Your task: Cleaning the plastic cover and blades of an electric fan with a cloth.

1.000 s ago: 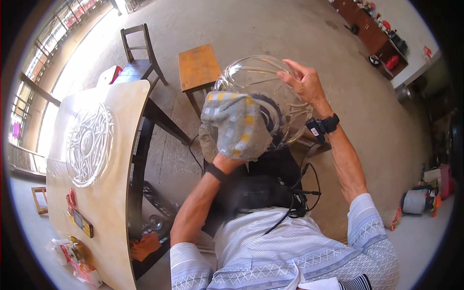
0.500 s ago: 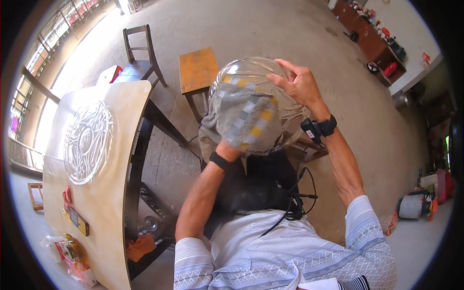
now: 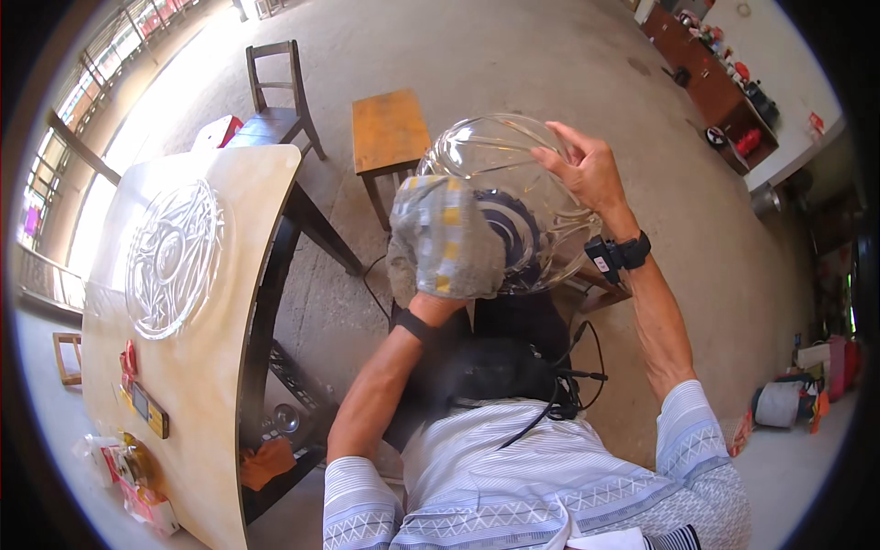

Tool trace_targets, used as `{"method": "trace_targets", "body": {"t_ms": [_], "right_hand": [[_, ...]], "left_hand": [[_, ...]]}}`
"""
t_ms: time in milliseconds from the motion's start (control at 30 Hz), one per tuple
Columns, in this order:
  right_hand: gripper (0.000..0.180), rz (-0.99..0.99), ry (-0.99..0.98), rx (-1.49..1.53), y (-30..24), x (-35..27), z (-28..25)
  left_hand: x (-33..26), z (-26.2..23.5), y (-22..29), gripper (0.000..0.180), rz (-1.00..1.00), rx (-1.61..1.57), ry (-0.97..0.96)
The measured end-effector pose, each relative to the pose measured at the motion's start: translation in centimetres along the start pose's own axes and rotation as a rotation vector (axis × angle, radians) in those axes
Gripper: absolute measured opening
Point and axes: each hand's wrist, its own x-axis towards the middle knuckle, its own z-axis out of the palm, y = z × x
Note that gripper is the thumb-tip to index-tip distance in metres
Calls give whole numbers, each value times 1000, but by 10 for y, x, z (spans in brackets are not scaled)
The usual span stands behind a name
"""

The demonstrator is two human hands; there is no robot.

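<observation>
Glass bowl (image 3: 513,197): rim gripped by right hand (image 3: 587,174); left hand (image 3: 440,293) closed inside checked cloth (image 3: 445,238). Risk: bowl slipping, shattering on concrete floor (image 3: 550,64).

Both your forearms reach up and forward, elbows bent. Your left hand (image 3: 446,240) is wrapped out of sight, its grip unseen. Your right hand (image 3: 587,170) is raised, fingers spread and curled, a watch on its wrist.
</observation>
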Motion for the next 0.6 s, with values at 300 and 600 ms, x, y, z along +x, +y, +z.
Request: {"method": "trace_targets", "body": {"t_ms": [300,600], "right_hand": [[69,-15,20,50,-5,-10,0],[76,-55,9,24,-31,-25,-6]], "left_hand": [[59,-25,24,62,115,-27,-53],[55,-14,-65,53,-198,-231,131]]}}
